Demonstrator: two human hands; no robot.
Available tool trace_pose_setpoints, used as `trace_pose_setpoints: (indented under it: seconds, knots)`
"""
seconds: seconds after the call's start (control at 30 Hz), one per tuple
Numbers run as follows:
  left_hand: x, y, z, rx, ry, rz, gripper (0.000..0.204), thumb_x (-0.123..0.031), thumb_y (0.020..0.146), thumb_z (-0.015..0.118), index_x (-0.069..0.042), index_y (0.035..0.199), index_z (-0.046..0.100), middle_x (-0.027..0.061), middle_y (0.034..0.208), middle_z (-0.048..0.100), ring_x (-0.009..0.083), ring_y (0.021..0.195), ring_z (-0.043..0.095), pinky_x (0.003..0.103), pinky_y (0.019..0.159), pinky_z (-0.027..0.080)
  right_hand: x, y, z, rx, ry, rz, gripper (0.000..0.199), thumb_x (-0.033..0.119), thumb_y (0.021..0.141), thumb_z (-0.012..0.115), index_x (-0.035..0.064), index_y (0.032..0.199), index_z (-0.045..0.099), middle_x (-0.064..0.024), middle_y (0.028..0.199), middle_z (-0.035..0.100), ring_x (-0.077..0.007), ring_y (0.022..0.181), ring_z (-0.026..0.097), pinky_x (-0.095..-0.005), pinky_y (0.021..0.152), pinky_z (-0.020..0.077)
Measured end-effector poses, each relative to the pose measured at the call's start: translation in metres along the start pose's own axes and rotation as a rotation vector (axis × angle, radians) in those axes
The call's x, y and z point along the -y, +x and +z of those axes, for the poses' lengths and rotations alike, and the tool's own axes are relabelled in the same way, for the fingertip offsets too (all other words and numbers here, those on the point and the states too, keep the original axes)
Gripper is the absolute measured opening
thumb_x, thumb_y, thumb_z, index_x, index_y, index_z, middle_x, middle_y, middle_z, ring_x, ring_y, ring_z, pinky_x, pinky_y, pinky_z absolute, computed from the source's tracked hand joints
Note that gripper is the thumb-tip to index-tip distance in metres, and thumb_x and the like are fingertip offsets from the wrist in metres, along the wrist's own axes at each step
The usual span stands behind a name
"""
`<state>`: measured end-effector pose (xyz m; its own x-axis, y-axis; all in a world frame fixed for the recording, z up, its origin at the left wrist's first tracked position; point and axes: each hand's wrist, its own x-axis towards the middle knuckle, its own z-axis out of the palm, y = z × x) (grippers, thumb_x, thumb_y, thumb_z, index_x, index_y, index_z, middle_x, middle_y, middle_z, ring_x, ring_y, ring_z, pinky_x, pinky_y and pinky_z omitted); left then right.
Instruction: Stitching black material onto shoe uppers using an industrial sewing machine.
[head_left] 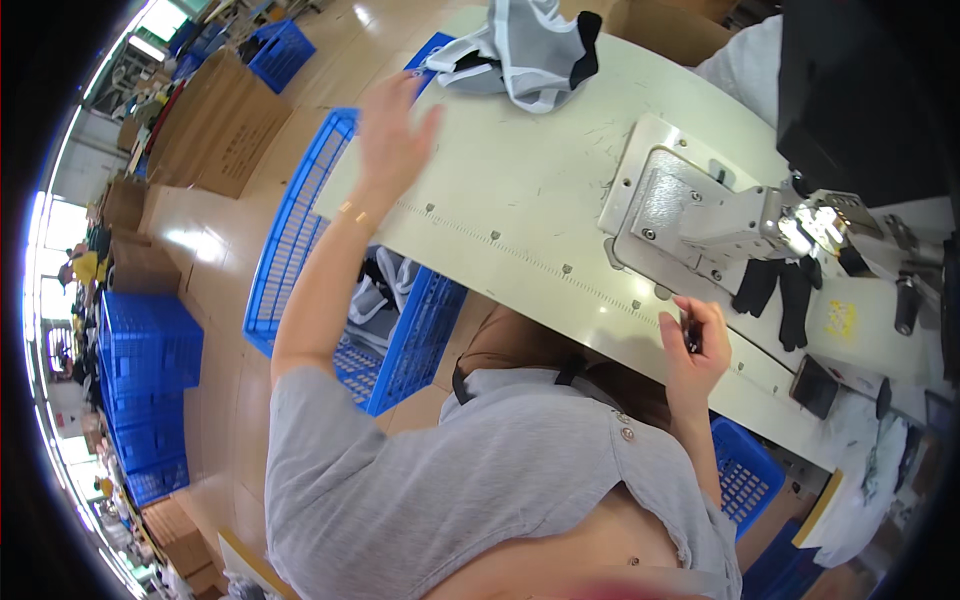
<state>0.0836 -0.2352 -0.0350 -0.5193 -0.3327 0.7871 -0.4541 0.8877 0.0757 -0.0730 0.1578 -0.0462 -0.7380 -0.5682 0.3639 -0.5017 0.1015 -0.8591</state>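
Note:
My left hand (393, 140) reaches over the far left edge of the pale worktable (500, 190), slightly blurred. Its fingers are stretched out and the thumb stands apart. The fingertips are beside a grey, white and black garment piece (530, 55) heaped at the table's far edge; whether they touch it I cannot tell. At the table's near edge, my right hand (700, 345) is curled around a small dark object, mostly hidden by the fingers. Beyond that hand stands a white sewing machine (720, 215), with black fabric pieces (778, 292) lying beside its head.
A blue plastic basket (405, 345) holding grey and white fabric stands below the table's left edge. Another blue basket (745, 475) is under the right side. A large cardboard box (220, 125) and stacked blue crates (150, 380) stand on the floor at left.

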Motion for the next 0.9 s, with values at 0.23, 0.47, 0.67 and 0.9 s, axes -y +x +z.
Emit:
trace_pose_setpoints:
  seconds: [0.23,0.47,0.67,0.9]
  knots:
    - [-0.100,0.145,0.163,0.073,-0.135,-0.187,0.043,-0.035,0.086,0.065,0.003,0.106,0.063,0.0187,0.115,0.061,0.0353,0.112,0.056,0.043,0.092,0.047,0.016,0.005,0.009,0.051,-0.096,-0.147,0.015,0.001,0.080,0.073,-0.0022,0.091,0.064,-0.0091,0.073,0.054,-0.0163,0.059,0.050,-0.0273,0.054,0.0400]
    - [-0.120,0.155,0.143,0.161,-0.177,-0.090,0.019,-0.012,0.078,0.057,0.001,0.089,0.065,0.0196,0.096,0.065,0.0399,0.085,0.063,0.048,0.077,0.050,-0.004,-0.001,-0.020,-0.088,-0.070,-0.107,0.014,-0.002,0.083,0.069,0.0002,0.079,0.056,-0.0079,0.078,0.058,-0.0128,0.058,0.047,-0.0265,0.051,0.0370]
    - [-0.236,0.048,-0.028,0.317,-0.599,0.131,0.011,0.004,0.076,0.058,-0.001,0.086,0.058,0.0124,0.080,0.055,0.0284,0.066,0.061,0.036,0.053,0.046,0.007,0.046,0.012,-0.163,0.092,-0.270,0.036,0.001,0.077,0.073,0.0010,0.109,0.057,-0.0141,0.119,0.057,-0.0173,0.094,0.057,-0.0250,0.070,0.0461]
    - [-0.248,0.021,-0.040,0.385,-0.917,0.037,0.011,0.005,0.080,0.059,-0.001,0.090,0.059,0.0089,0.078,0.053,0.0179,0.055,0.054,0.030,0.051,0.044,-0.009,0.040,0.034,-0.181,0.297,-0.143,0.035,-0.004,0.075,0.069,-0.0018,0.109,0.059,-0.0131,0.110,0.062,-0.0192,0.094,0.061,-0.0275,0.076,0.0497]
